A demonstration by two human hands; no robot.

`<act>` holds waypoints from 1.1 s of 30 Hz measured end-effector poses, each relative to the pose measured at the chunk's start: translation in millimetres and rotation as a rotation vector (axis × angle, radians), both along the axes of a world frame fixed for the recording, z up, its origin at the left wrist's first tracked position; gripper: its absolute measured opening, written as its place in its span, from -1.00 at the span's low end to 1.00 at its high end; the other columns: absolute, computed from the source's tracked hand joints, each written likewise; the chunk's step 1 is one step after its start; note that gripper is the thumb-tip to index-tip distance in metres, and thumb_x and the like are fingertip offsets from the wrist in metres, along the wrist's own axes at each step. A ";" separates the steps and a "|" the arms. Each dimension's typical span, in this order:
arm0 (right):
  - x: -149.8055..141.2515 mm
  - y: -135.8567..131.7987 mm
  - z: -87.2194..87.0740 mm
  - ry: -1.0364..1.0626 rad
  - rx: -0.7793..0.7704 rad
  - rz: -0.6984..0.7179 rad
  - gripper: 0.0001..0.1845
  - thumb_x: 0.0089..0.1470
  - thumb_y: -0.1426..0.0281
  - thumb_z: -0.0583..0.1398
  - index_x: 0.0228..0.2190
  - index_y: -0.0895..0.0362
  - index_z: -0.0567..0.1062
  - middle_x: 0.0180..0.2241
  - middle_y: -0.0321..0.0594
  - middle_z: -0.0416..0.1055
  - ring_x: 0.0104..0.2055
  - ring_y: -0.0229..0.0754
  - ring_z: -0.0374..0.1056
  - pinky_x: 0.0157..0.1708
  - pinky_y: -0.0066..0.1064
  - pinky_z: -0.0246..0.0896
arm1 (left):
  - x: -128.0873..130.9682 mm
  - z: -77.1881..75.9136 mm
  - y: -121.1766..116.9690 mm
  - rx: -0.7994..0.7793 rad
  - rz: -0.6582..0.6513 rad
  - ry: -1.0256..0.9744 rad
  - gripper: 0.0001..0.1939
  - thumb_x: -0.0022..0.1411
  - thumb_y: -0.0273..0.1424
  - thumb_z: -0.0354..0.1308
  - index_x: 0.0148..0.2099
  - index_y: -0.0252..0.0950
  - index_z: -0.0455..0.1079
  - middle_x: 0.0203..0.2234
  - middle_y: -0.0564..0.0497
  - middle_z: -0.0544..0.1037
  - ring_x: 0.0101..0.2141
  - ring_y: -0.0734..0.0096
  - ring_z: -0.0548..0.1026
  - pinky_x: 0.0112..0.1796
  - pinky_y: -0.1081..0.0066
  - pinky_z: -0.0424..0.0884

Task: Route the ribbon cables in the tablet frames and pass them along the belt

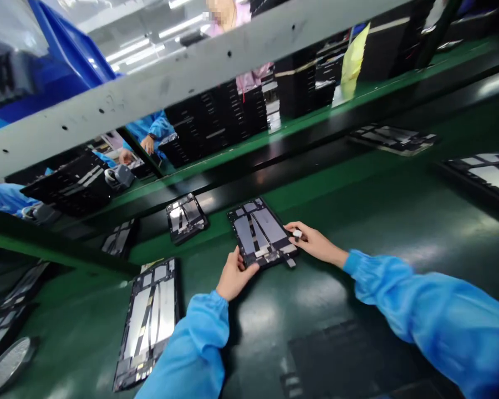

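Observation:
An opened tablet (pixel 266 230), its back off and its grey battery cells and ribbon cables showing, is in front of me at a slant. My left hand (pixel 235 274) grips its near left corner, thumb on top and fingers along the side. At the tablet's right edge is my right hand (pixel 316 244), fingers closed around that edge. A small white piece (pixel 297 234) shows between the right hand's fingers; what it is I cannot make out. From the tablet's near edge a short flex cable tab (pixel 290 262) sticks out.
On the green belt (pixel 332 299) lie more opened tablets: a large one (pixel 152 321) at left, a smaller one (pixel 186 216) behind, others at right (pixel 393 137). A round dish (pixel 8 366) sits lower left. A pale beam (pixel 149 83) crosses above; black tray stacks (pixel 212 122) and co-workers are beyond.

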State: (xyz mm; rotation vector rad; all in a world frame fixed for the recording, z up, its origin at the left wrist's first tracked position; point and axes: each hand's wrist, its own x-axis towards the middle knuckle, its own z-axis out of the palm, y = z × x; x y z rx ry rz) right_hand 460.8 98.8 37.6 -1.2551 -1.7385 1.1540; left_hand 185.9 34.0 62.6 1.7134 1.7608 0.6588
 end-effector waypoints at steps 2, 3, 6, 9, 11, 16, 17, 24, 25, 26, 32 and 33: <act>19.8 -39.3 8.5 -0.042 -0.050 0.166 -0.39 -0.06 0.25 0.33 0.05 0.12 0.39 -0.05 -0.13 0.47 -0.08 -0.04 0.44 -0.06 -0.26 0.32 | -5.7 3.4 -49.8 -0.006 -0.133 0.034 -0.07 -0.04 -0.31 0.41 0.34 -0.38 0.13 -0.31 0.03 0.35 -0.41 0.51 0.35 -0.34 0.46 0.39; 28.4 -57.5 12.8 -0.105 -0.077 0.279 -0.26 -0.07 0.23 0.35 0.14 0.09 0.32 0.00 -0.12 0.44 -0.03 -0.03 0.42 -0.03 -0.25 0.31 | -7.0 4.6 -72.7 0.001 -0.199 0.058 -0.02 0.00 -0.32 0.39 0.39 -0.35 0.02 -0.29 0.03 0.35 -0.41 0.51 0.35 -0.34 0.46 0.39; 43.8 -98.6 21.1 -0.227 -0.115 0.356 -0.23 -0.03 0.25 0.35 0.20 0.04 0.26 0.13 -0.09 0.36 0.12 0.04 0.34 0.08 -0.20 0.25 | -4.5 6.6 -121.7 0.022 -0.296 0.096 -0.03 0.16 -0.40 0.29 0.45 -0.25 -0.20 -0.29 0.03 0.34 -0.41 0.52 0.37 -0.35 0.47 0.41; 45.3 -117.1 21.1 -0.256 -0.091 0.335 -0.36 0.07 0.28 0.25 0.18 0.05 0.28 0.17 -0.11 0.33 0.16 0.05 0.32 0.08 -0.19 0.27 | 1.2 8.0 -136.1 0.012 -0.266 0.128 -0.04 0.20 -0.40 0.27 0.45 -0.22 -0.24 -0.29 0.03 0.35 -0.41 0.50 0.39 -0.34 0.44 0.44; 43.7 -121.0 20.3 -0.295 -0.065 0.323 -0.40 0.14 0.27 0.19 0.19 0.07 0.25 0.17 -0.11 0.33 0.14 0.04 0.35 0.03 -0.19 0.32 | 2.7 11.1 -133.9 -0.015 -0.246 0.193 -0.06 0.20 -0.33 0.28 0.45 -0.25 -0.20 -0.25 0.01 0.38 -0.42 0.49 0.40 -0.34 0.42 0.45; 38.1 -128.7 31.0 -0.338 0.092 0.198 -0.49 0.22 0.22 0.16 0.18 0.02 0.28 0.16 -0.19 0.35 0.13 -0.01 0.36 -0.01 -0.26 0.37 | 2.4 24.2 -133.2 0.166 -0.260 0.366 -0.34 0.23 -0.12 0.24 0.28 -0.28 0.20 -0.12 -0.08 0.44 -0.24 0.33 0.48 -0.28 0.36 0.45; 34.4 -131.1 34.6 -0.314 0.126 0.164 -0.53 0.24 0.22 0.16 0.15 0.00 0.31 0.12 -0.22 0.39 0.09 -0.05 0.39 -0.03 -0.30 0.38 | 3.6 25.7 -135.0 0.232 -0.258 0.360 -0.47 0.27 -0.14 0.20 0.20 -0.26 0.29 -0.14 -0.06 0.46 -0.22 0.33 0.49 -0.25 0.37 0.44; -26.2 -141.1 41.7 -0.072 0.259 0.350 -0.75 0.24 0.48 0.16 -0.05 0.04 0.43 -0.13 -0.25 0.50 -0.09 -0.19 0.44 -0.10 -0.37 0.34 | 19.3 25.4 -131.3 0.288 -0.248 0.194 -0.89 0.39 -0.41 0.07 -0.20 -0.26 0.42 -0.33 0.05 0.48 -0.32 0.49 0.45 -0.30 0.50 0.32; -35.0 -141.1 39.5 -0.068 0.268 0.371 -0.72 0.22 0.51 0.18 -0.04 0.05 0.43 -0.15 -0.23 0.49 -0.12 -0.17 0.44 -0.14 -0.35 0.34 | 20.6 25.6 -129.4 0.253 -0.239 0.148 -0.89 0.39 -0.43 0.07 -0.21 -0.28 0.40 -0.34 0.05 0.46 -0.34 0.51 0.44 -0.31 0.51 0.31; -42.4 -140.9 37.0 -0.065 0.276 0.387 -0.71 0.20 0.53 0.19 -0.05 0.07 0.43 -0.16 -0.21 0.49 -0.13 -0.14 0.43 -0.16 -0.33 0.33 | 21.4 26.0 -127.9 0.220 -0.227 0.096 -0.90 0.38 -0.45 0.08 -0.22 -0.29 0.39 -0.35 0.05 0.45 -0.36 0.53 0.42 -0.33 0.52 0.31; -57.9 -138.7 28.3 0.011 0.227 0.346 -0.77 0.13 0.60 0.21 -0.17 0.12 0.44 -0.29 -0.25 0.52 -0.23 -0.17 0.44 -0.23 -0.39 0.27 | 21.1 25.6 -128.7 0.158 -0.206 -0.075 -0.93 0.37 -0.45 0.08 -0.18 -0.30 0.39 -0.36 0.05 0.42 -0.42 0.58 0.37 -0.37 0.56 0.31; -57.7 -138.2 28.9 0.025 0.202 0.342 -0.77 0.13 0.61 0.21 -0.18 0.12 0.44 -0.27 -0.26 0.52 -0.21 -0.18 0.44 -0.21 -0.40 0.27 | 20.6 24.5 -129.4 0.168 -0.208 -0.064 -0.92 0.35 -0.43 0.12 -0.12 -0.29 0.39 -0.35 0.04 0.43 -0.42 0.57 0.37 -0.37 0.55 0.31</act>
